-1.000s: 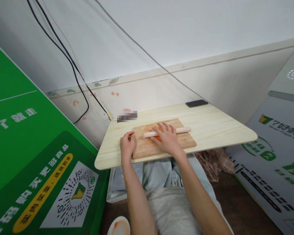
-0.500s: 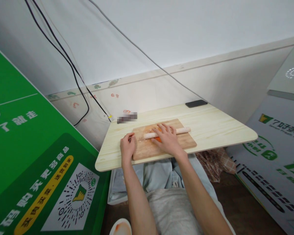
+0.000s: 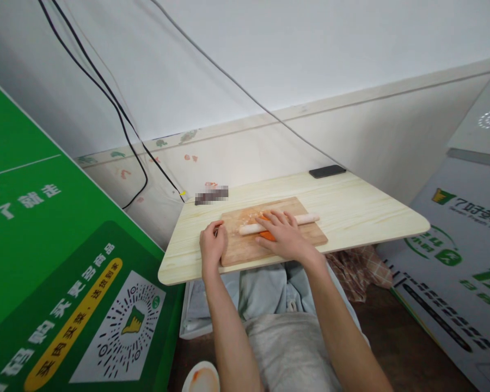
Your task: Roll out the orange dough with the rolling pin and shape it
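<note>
A pale rolling pin (image 3: 251, 229) lies across a wooden cutting board (image 3: 245, 252). Under it is a flat orange piece (image 3: 268, 236), perhaps dough, partly covered by the pin and the hand. My right hand (image 3: 285, 233) rests on the middle of the pin, palm down with its fingers stretched out and spread. At the board's left edge, my left hand (image 3: 213, 243) is curled, thumb and fingers closed against that edge. Whitish crumbs or flour (image 3: 251, 215) are scattered on the board beyond the pin.
The board is on a light wood-grain table (image 3: 363, 209). A black phone (image 3: 327, 171) lies at its far edge, and a blurred-out dark item (image 3: 211, 195) at the far left. Below the table is a white bowl (image 3: 201, 378) with orange smears. Green panels (image 3: 139, 245) flank the left side.
The rolling pin and my right hand have shifted slightly towards my body and to the right. More of the orange piece shows beyond the pin. My left hand has stayed put.
</note>
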`<state>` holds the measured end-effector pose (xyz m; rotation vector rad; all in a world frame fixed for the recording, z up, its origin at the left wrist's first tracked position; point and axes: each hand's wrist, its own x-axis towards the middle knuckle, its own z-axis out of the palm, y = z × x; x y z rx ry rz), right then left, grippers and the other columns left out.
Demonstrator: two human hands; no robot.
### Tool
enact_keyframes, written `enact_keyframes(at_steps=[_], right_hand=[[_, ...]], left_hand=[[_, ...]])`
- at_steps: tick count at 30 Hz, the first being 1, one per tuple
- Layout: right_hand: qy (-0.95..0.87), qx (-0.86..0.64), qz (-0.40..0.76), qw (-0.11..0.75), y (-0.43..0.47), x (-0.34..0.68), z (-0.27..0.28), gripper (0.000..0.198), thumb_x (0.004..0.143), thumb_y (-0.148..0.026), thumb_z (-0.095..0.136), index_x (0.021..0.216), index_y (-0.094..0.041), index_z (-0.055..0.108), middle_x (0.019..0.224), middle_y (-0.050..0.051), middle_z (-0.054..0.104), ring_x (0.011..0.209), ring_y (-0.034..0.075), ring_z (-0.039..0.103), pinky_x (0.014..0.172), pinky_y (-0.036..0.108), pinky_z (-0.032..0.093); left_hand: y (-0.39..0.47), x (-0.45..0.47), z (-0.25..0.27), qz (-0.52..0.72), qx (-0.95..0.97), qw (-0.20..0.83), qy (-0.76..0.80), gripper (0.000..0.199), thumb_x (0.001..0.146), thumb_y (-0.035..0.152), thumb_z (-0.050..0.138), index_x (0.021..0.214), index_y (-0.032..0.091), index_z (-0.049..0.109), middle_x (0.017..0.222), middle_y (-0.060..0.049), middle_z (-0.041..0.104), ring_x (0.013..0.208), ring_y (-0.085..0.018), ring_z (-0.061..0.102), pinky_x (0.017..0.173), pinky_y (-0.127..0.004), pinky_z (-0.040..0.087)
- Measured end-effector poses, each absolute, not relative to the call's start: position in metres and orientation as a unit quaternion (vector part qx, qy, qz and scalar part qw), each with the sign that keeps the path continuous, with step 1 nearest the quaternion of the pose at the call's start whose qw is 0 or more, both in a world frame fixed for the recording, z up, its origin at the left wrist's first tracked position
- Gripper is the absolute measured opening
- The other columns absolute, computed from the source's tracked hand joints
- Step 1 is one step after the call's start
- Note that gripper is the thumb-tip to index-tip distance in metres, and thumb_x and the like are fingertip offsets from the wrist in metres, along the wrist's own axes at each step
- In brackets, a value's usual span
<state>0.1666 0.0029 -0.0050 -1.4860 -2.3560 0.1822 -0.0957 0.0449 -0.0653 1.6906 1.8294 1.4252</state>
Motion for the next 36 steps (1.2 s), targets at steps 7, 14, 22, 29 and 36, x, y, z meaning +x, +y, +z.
enact_keyframes(at_steps=[7, 14, 22, 29, 36], right_hand=[[-0.814, -0.547, 0.018, 0.196, 0.027, 0.156, -0.008, 0.050, 0.111, -0.048, 0.059, 0.155, -0.025, 0.068, 0.169, 0.015, 0.058, 0.160, 0.037, 0.044, 0.127, 0.059, 0.031], [-0.825, -0.535, 0.030, 0.180, 0.011, 0.162, -0.009, 0.060, 0.110, -0.051, 0.061, 0.165, -0.027, 0.057, 0.172, 0.015, 0.055, 0.160, 0.034, 0.045, 0.131, 0.059, 0.027], [-0.821, -0.556, 0.070, 0.115, 0.002, 0.166, 0.007, 0.066, 0.112, -0.051, 0.057, 0.173, -0.028, 0.048, 0.179, 0.013, 0.046, 0.168, 0.032, 0.037, 0.137, 0.059, 0.020], [-0.812, -0.574, 0.072, 0.071, 0.017, 0.161, 0.013, 0.064, 0.110, -0.053, 0.059, 0.170, -0.030, 0.053, 0.175, 0.013, 0.052, 0.162, 0.037, 0.045, 0.133, 0.063, 0.026], [-0.802, -0.578, 0.084, 0.122, 0.027, 0.154, 0.012, 0.048, 0.113, -0.051, 0.056, 0.158, -0.037, 0.066, 0.170, 0.009, 0.058, 0.154, 0.037, 0.051, 0.126, 0.061, 0.033]], left_hand=[[0.045, -0.095, -0.065, 0.498, 0.575, 0.145, 0.633, 0.028, 0.098, 0.027, 0.061, 0.113, 0.019, 0.083, 0.114, -0.012, 0.085, 0.104, -0.028, 0.079, 0.102, -0.041, 0.061], [0.039, -0.092, -0.069, 0.504, 0.575, 0.133, 0.630, 0.027, 0.098, 0.025, 0.060, 0.112, 0.020, 0.083, 0.113, -0.012, 0.085, 0.106, -0.028, 0.079, 0.104, -0.043, 0.062], [0.035, -0.086, -0.067, 0.504, 0.569, 0.136, 0.636, 0.027, 0.097, 0.021, 0.063, 0.115, 0.021, 0.083, 0.114, -0.010, 0.086, 0.108, -0.027, 0.078, 0.107, -0.044, 0.061], [0.032, -0.072, -0.060, 0.507, 0.539, 0.119, 0.662, 0.029, 0.097, 0.018, 0.058, 0.109, 0.020, 0.084, 0.113, -0.012, 0.085, 0.113, -0.029, 0.076, 0.111, -0.047, 0.057], [0.031, -0.072, -0.060, 0.494, 0.534, 0.092, 0.680, 0.030, 0.099, 0.022, 0.056, 0.109, 0.020, 0.084, 0.113, -0.012, 0.085, 0.108, -0.030, 0.075, 0.106, -0.046, 0.057]])
